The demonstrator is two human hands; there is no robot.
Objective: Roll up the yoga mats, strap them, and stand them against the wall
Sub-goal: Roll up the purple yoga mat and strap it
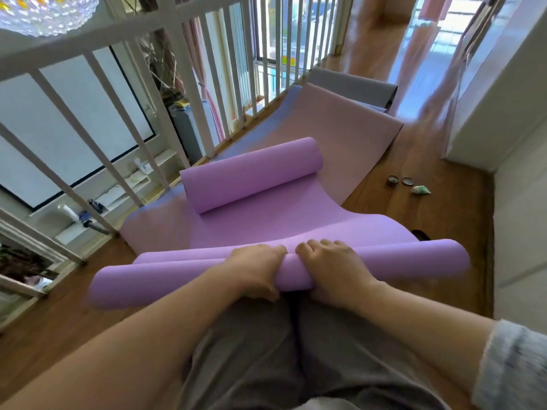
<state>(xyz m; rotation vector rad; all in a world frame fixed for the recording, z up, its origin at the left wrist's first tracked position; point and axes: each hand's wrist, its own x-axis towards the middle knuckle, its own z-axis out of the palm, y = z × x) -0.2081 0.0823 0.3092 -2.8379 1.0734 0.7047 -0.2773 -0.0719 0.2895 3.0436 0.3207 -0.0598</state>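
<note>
While both hands sit side by side, nearly touching, the left hand (257, 269) and right hand (331, 267) curl their fingers over the near rolled end of the purple yoga mat (266, 220) (its far end also curled), lying on the wooden floor (414, 232).

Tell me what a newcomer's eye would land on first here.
First, the purple mat at centre: both its ends are curled, and the left hand and right hand grip the near roll side by side. Beyond it, a pink mat lies flat on the floor beside the white railing, with a grey mat at its far end.
</note>
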